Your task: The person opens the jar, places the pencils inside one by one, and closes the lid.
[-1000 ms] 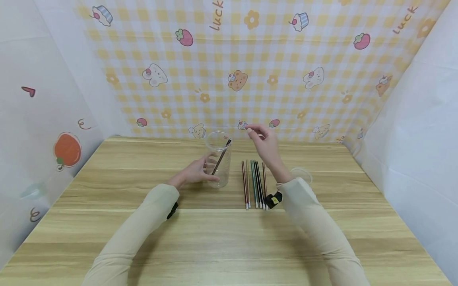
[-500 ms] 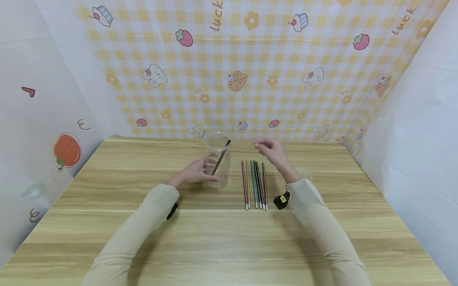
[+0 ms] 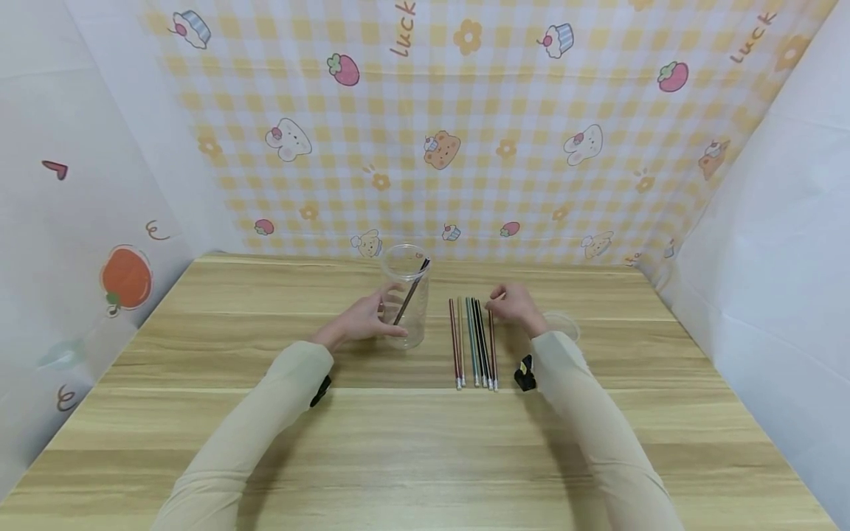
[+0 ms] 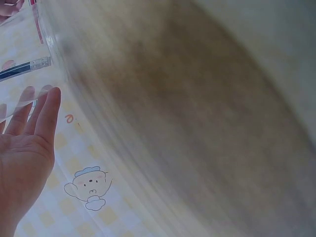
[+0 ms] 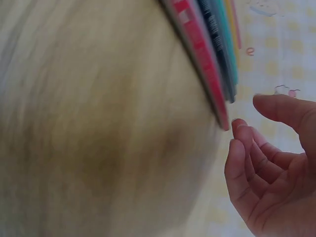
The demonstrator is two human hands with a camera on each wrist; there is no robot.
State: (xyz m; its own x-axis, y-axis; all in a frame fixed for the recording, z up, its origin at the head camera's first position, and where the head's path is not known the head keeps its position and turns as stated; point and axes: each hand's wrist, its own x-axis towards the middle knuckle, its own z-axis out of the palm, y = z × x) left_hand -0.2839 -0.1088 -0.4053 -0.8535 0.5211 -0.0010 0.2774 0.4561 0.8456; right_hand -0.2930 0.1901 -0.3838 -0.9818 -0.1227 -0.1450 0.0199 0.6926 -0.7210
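Note:
My left hand (image 3: 358, 318) grips a tall clear plastic cup (image 3: 416, 318) from its left side, thumb in front and fingers behind. A dark pencil (image 3: 410, 295) leans inside the cup; its eraser end (image 4: 40, 62) shows in the left wrist view. Right of the cup, several pencils lie in a row, among them a dark red pencil (image 3: 454, 339), a teal pencil (image 3: 472, 343) and black ones. My right hand (image 3: 514, 304) is at the far tip of the rightmost red pencil (image 3: 493, 350). In the right wrist view, thumb and fingers stand apart, the pencil tip (image 5: 223, 121) just beside the fingertips.
A clear round lid-like piece (image 3: 564, 327) lies on the wooden table (image 3: 412, 450), partly behind my right wrist. A checked yellow-and-white cloth (image 3: 398, 177) hangs at the back, and white sheets (image 3: 783, 258) stand at both sides.
My right hand has come down from above the far table edge, moving right and nearer, to the rightmost red pencil's tip. The left hand and cup have stayed in place.

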